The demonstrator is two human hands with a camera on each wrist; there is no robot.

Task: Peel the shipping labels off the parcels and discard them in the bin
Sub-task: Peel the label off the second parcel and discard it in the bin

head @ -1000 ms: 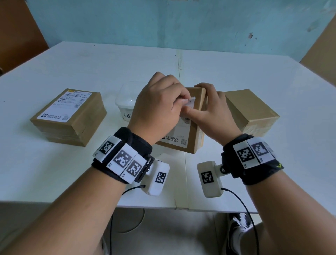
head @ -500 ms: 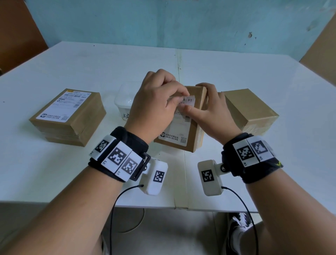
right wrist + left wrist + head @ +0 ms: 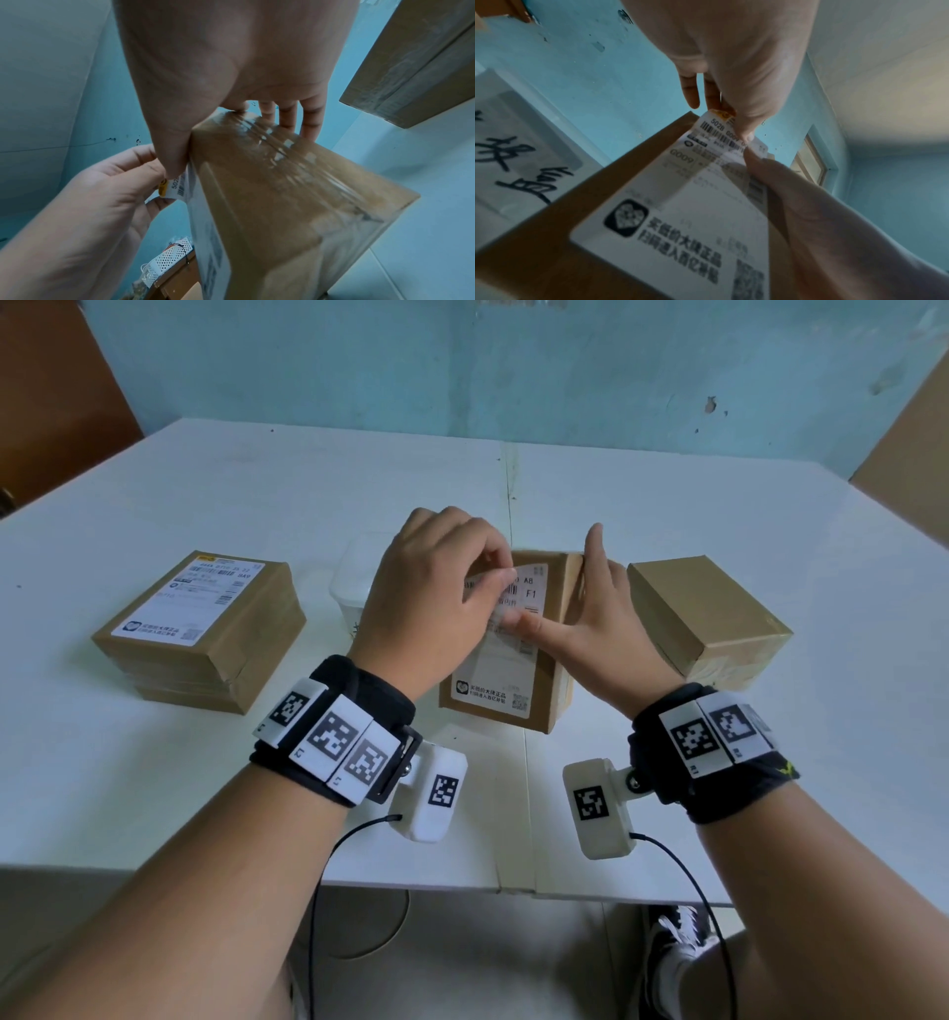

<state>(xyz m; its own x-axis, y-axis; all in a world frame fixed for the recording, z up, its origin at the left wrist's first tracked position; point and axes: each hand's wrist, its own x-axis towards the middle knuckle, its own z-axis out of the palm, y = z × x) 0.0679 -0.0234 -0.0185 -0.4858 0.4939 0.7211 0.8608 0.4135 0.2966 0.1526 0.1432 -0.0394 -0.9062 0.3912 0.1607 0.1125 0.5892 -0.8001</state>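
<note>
The middle parcel (image 3: 552, 675), a brown box, carries a white shipping label (image 3: 488, 685). My left hand (image 3: 495, 581) pinches the label's lifted far-left corner (image 3: 716, 125) between thumb and fingers; the strip under it has come off the box. My right hand (image 3: 580, 600) holds this parcel: its thumb (image 3: 521, 626) presses on the label face and its straight fingers lie along the taped right side (image 3: 282, 142). A second parcel (image 3: 205, 649) at the left bears a full label (image 3: 187, 600). A third parcel (image 3: 703, 613) at the right shows bare cardboard.
A translucent plastic container (image 3: 352, 580) with handwriting on its side (image 3: 518, 158) stands just behind my left hand. The white table (image 3: 154, 788) runs to a blue wall at the back. The near edge lies under my wrists, with cables hanging from the wrist cameras.
My left hand has pulled the label's corner up and to the left, baring more of its printed top. My right fingers went from curled over the box's far end to straight along its side.
</note>
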